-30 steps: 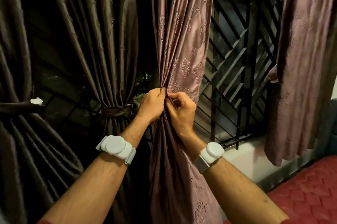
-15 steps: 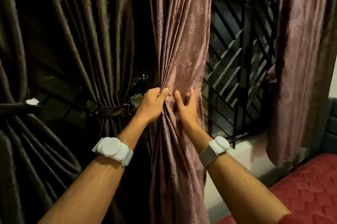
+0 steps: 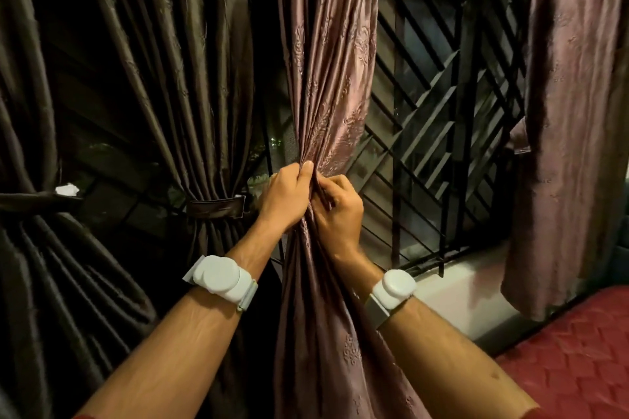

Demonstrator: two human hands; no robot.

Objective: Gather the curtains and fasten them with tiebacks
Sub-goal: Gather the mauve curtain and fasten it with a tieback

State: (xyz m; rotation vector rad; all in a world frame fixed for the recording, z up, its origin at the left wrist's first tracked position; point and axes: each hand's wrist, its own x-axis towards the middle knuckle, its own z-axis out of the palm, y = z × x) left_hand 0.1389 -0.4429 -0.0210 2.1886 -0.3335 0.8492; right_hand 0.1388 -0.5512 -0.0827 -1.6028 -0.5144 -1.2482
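Observation:
A mauve patterned curtain (image 3: pixel 333 54) hangs in the middle, pinched into tight pleats at waist height. My left hand (image 3: pixel 284 197) grips the bunched folds from the left, thumb up. My right hand (image 3: pixel 340 210) is closed on the same folds from the right, touching the left hand. To the left, a darker curtain (image 3: pixel 190 78) is bound by a brown tieback (image 3: pixel 216 208). At the far left, another dark curtain (image 3: pixel 30 248) has its own tieback (image 3: pixel 34 198). A fourth mauve curtain (image 3: pixel 575 112) hangs loose at the right.
A black metal window grille (image 3: pixel 442 112) stands behind the curtains, with dark outside. A pale window sill (image 3: pixel 466 285) runs below it. A red quilted bed cover (image 3: pixel 578 360) fills the lower right corner. White bands sit on both wrists.
My right hand, flat and open against the curtain half a second ago, has closed on the folds again. The left hand has kept its grip and the pleats are tighter.

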